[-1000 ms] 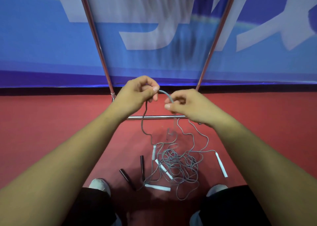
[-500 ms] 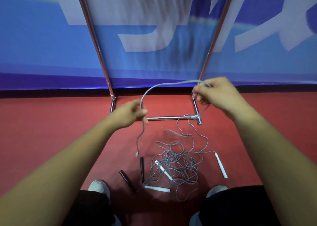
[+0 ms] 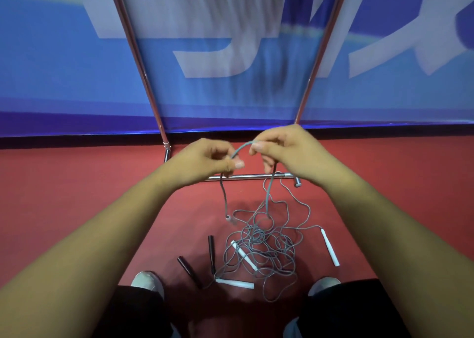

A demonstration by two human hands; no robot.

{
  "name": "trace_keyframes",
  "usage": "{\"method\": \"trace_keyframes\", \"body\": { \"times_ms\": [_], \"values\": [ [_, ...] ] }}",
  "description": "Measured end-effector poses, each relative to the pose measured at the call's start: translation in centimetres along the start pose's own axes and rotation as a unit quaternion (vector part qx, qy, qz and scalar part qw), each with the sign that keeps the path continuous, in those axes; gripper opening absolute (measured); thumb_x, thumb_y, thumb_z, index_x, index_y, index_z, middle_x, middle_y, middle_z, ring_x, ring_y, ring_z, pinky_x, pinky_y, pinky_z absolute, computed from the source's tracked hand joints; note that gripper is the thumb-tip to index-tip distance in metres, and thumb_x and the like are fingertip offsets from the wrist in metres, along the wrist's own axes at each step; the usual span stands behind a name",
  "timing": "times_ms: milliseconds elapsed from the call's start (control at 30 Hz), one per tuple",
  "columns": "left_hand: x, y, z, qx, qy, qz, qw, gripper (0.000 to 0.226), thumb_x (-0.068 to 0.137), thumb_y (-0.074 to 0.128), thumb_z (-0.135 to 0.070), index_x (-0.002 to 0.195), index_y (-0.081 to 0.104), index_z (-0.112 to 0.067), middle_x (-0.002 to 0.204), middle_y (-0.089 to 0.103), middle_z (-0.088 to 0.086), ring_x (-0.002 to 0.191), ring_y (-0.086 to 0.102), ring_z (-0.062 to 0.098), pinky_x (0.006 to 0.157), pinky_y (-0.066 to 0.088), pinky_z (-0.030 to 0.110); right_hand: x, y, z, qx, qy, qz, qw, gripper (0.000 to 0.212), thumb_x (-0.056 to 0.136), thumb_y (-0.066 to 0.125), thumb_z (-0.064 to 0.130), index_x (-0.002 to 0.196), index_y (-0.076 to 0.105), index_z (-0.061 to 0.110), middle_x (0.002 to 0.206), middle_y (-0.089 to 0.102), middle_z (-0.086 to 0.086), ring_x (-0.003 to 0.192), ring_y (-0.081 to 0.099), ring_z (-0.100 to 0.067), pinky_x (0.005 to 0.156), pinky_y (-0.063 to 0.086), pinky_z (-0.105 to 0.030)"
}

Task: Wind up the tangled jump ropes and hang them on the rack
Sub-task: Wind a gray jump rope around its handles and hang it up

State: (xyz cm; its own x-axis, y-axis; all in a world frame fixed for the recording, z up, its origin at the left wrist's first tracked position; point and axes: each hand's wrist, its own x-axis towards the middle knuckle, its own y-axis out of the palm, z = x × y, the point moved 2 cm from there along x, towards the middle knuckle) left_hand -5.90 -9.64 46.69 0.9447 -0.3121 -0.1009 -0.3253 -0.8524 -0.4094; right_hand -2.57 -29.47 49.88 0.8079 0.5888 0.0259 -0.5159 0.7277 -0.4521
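Jump ropes (image 3: 259, 248): grey, tangled heap on red floor (image 3: 77, 196), near rack (image 3: 251, 176) base bar. White handles (image 3: 329, 246), three, in and around the heap; black handles (image 3: 211, 250), two, left of it. One strand lifted in a short arch, pinched by left hand (image 3: 202, 163) and right hand (image 3: 284, 147). Its free end hangs below left hand.

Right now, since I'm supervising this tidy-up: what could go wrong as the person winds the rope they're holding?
1. The grey rope gripped by the left hand and right hand runs down into the tangled pile; pulling may tighten knots or drag a white handle along.
2. Its short free end dangles below the left hand and could slip out.
3. Loops and black handles lie near the shoes, a trip risk.
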Motion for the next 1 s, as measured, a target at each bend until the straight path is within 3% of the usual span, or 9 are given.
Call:
{"method": "trace_keyframes", "body": {
  "times_ms": [67, 133, 267, 433, 533, 633, 800, 933, 1000],
  "values": [
    [0.1, 0.2, 2.2, 0.085, -0.046, 0.055, 0.994, 0.013, 0.085, 0.078, -0.027, 0.08, 0.072, -0.017, 0.078, 0.068, -0.009, 0.072, 0.059, 0.0, 0.074, 0.044, 0.016, 0.2, -0.8, 0.0, 0.076, -0.009, -0.054, 0.996, 0.019, 0.099, 0.055, 0.007, 0.086, 0.069, 0.002, 0.053, 0.048, -0.004, 0.05, 0.055, -0.019, 0.062, 0.048, -0.03],
    [0.1, 0.4, 4.7, 0.142, -0.098, 0.103, 0.98, 0.019, 0.084, 0.08, -0.03, 0.072, 0.066, -0.026, 0.1, 0.071, -0.012, 0.097, 0.064, 0.0, 0.093, 0.045, 0.023, 0.4, -1.6, -0.2, 0.141, -0.005, -0.117, 0.983, 0.022, 0.1, 0.053, 0.006, 0.083, 0.068, 0.005, 0.052, 0.047, -0.001, 0.048, 0.05, -0.019, 0.062, 0.047, -0.034],
    [-0.6, 0.3, 8.1, 0.109, -0.165, 0.136, 0.971, 0.029, 0.087, 0.076, -0.012, 0.078, 0.05, -0.018, 0.104, 0.072, -0.003, 0.119, 0.06, 0.006, 0.105, 0.046, 0.033, 0.6, -3.8, -1.0, 0.197, 0.014, -0.233, 0.952, 0.024, 0.1, 0.053, 0.009, 0.08, 0.067, 0.008, 0.051, 0.046, 0.002, 0.046, 0.044, -0.017, 0.058, 0.043, -0.031],
    [-1.2, -1.0, 10.1, 0.132, -0.161, 0.051, 0.977, 0.029, 0.091, 0.053, 0.01, 0.082, 0.043, -0.015, 0.088, 0.074, 0.006, 0.106, 0.069, 0.02, 0.094, 0.053, 0.045, 0.1, -5.4, -2.7, 0.102, 0.063, -0.28, 0.953, 0.023, 0.1, 0.055, 0.012, 0.081, 0.067, 0.006, 0.051, 0.046, -0.001, 0.041, 0.044, -0.012, 0.048, 0.04, -0.021],
    [-1.0, -0.9, 9.2, 0.059, -0.164, -0.029, 0.984, 0.023, 0.095, 0.051, 0.01, 0.094, 0.047, -0.012, 0.081, 0.071, 0.009, 0.082, 0.071, 0.024, 0.075, 0.054, 0.031, 0.2, -5.5, -4.6, 0.053, 0.121, -0.295, 0.946, 0.025, 0.1, 0.053, 0.013, 0.082, 0.067, 0.005, 0.053, 0.046, -0.004, 0.037, 0.044, -0.009, 0.046, 0.04, -0.02],
    [-0.5, -0.4, 7.7, -0.1, -0.169, -0.116, 0.974, 0.007, 0.1, 0.054, 0.0, 0.105, 0.054, -0.005, 0.084, 0.069, 0.013, 0.067, 0.069, 0.011, 0.058, 0.05, 0.014, 0.4, -5.7, -5.7, 0.008, 0.159, -0.297, 0.942, 0.027, 0.1, 0.053, 0.016, 0.078, 0.067, 0.009, 0.053, 0.05, -0.005, 0.037, 0.046, -0.011, 0.049, 0.039, -0.024],
    [0.3, 0.1, 3.9, -0.264, -0.123, -0.155, 0.944, 0.017, 0.108, 0.041, -0.026, 0.096, 0.049, -0.018, 0.083, 0.072, 0.014, 0.087, 0.074, 0.026, 0.079, 0.06, 0.038, 0.5, -5.1, -5.8, -0.071, 0.183, -0.232, 0.953, 0.023, 0.097, 0.058, 0.019, 0.079, 0.072, 0.014, 0.055, 0.055, 0.004, 0.043, 0.046, -0.003, 0.049, 0.036, -0.02],
    [0.4, 0.7, 2.3, -0.341, -0.135, -0.153, 0.918, 0.019, 0.11, 0.035, -0.027, 0.101, 0.044, -0.012, 0.06, 0.046, 0.006, 0.056, 0.056, 0.024, 0.062, 0.052, 0.033, 0.5, -4.1, -4.7, -0.124, 0.183, -0.145, 0.965, 0.024, 0.096, 0.055, 0.012, 0.079, 0.071, 0.007, 0.07, 0.064, -0.008, 0.053, 0.046, -0.011, 0.047, 0.033, -0.018],
    [0.7, 0.8, 1.8, -0.397, -0.129, -0.162, 0.894, 0.009, 0.108, 0.035, -0.011, 0.105, 0.042, -0.008, 0.06, 0.042, 0.004, 0.059, 0.045, 0.021, 0.06, 0.043, 0.032, 0.4, -3.5, -4.5, -0.124, 0.187, -0.111, 0.968, 0.028, 0.097, 0.051, 0.009, 0.074, 0.066, 0.011, 0.072, 0.069, -0.007, 0.052, 0.047, -0.014, 0.051, 0.038, -0.024]
  ]
}}
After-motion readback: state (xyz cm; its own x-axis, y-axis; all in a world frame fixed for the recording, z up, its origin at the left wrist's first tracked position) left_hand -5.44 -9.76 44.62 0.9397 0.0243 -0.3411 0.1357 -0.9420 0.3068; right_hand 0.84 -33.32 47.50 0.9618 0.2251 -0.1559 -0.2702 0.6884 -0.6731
